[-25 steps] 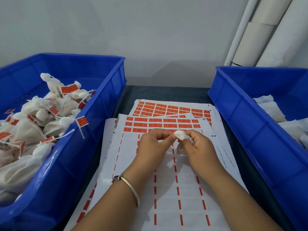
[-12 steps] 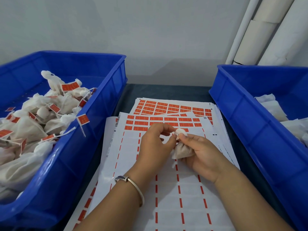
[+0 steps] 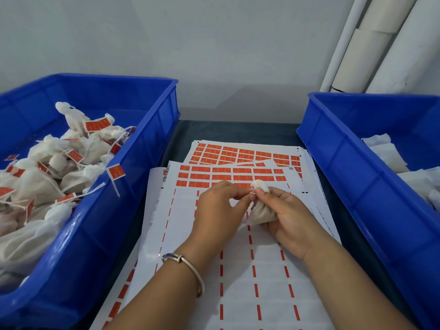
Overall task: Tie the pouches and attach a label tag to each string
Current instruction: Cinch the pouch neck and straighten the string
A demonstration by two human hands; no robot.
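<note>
Centre frame: right hand (image 3: 289,216) curls round a small white pouch (image 3: 262,211), held just above the label sheets (image 3: 238,270). Pouch neck sticks up past the fingertips. Left hand (image 3: 217,214), bracelet (image 3: 188,266) on the wrist, pinches at the pouch neck with thumb and forefinger; string too thin to make out. Orange labels (image 3: 240,172) remain only on the upper rows of the sheets. Left of frame: blue bin (image 3: 133,167) piled with tied, tagged pouches (image 3: 47,177). Right of frame: second blue bin (image 3: 352,172) with white pouches (image 3: 390,156), untagged.
</note>
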